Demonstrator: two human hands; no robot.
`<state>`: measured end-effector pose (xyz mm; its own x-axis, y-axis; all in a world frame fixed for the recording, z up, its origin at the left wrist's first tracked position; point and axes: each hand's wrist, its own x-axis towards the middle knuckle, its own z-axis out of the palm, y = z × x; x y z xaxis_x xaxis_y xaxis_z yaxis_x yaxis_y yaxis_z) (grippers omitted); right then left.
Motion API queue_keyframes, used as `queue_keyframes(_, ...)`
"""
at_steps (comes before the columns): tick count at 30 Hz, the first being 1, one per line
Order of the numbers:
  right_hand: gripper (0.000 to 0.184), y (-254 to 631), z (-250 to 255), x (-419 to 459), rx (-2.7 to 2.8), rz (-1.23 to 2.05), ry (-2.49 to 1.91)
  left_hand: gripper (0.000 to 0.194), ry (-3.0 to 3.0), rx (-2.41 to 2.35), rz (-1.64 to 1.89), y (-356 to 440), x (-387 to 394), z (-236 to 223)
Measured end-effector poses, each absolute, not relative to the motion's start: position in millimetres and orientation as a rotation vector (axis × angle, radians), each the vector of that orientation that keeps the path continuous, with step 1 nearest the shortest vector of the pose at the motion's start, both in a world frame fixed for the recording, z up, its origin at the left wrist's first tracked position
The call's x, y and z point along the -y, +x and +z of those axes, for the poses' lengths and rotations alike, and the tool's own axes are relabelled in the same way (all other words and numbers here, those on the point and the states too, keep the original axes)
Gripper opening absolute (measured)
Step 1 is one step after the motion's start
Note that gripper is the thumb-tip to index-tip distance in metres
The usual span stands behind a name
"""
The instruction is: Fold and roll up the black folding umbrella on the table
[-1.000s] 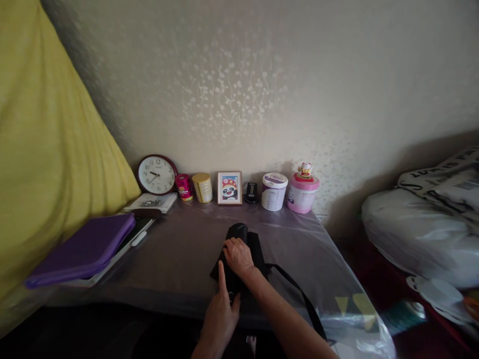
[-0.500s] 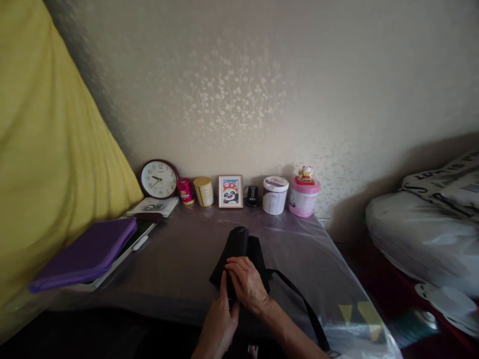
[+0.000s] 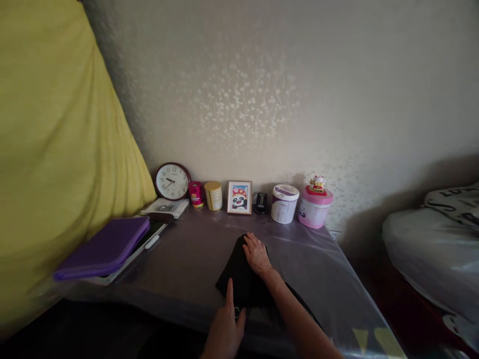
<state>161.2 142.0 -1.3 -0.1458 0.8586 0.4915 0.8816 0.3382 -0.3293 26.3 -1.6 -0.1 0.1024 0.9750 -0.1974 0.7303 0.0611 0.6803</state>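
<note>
A black folded umbrella (image 3: 239,271) lies on the table with its cloth loose and spread wide toward me. My left hand (image 3: 225,326) is closed around its near end, where a dark handle with a small round ring or button shows between thumb and forefinger. That forefinger points forward along the cloth. Lying flat over the far end of the cloth, my right hand (image 3: 258,257) has its fingers stretched out together. A black strap (image 3: 305,303) runs off to the right, partly hidden under my right forearm.
Along the wall stand a clock (image 3: 172,181), a pink can (image 3: 195,194), a yellow-lidded jar (image 3: 213,196), a panda picture frame (image 3: 239,198), a white-and-purple tub (image 3: 285,204) and a pink tub (image 3: 315,209) topped by a cat figurine (image 3: 317,184). A purple folder (image 3: 105,247) lies left on the plastic-covered table (image 3: 179,264).
My right hand has slid forward from the middle of the umbrella to its far end, its fingers now flatter. My left hand stays at the near end. The view has shifted slightly left.
</note>
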Motion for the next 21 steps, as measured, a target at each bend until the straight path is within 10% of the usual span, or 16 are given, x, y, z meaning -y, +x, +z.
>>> queue_keyframes(21, 0.039, 160, -27, -122, 1.756, -0.040, -1.521, 0.071, 1.710, -1.702, 0.319, 31, -7, -4)
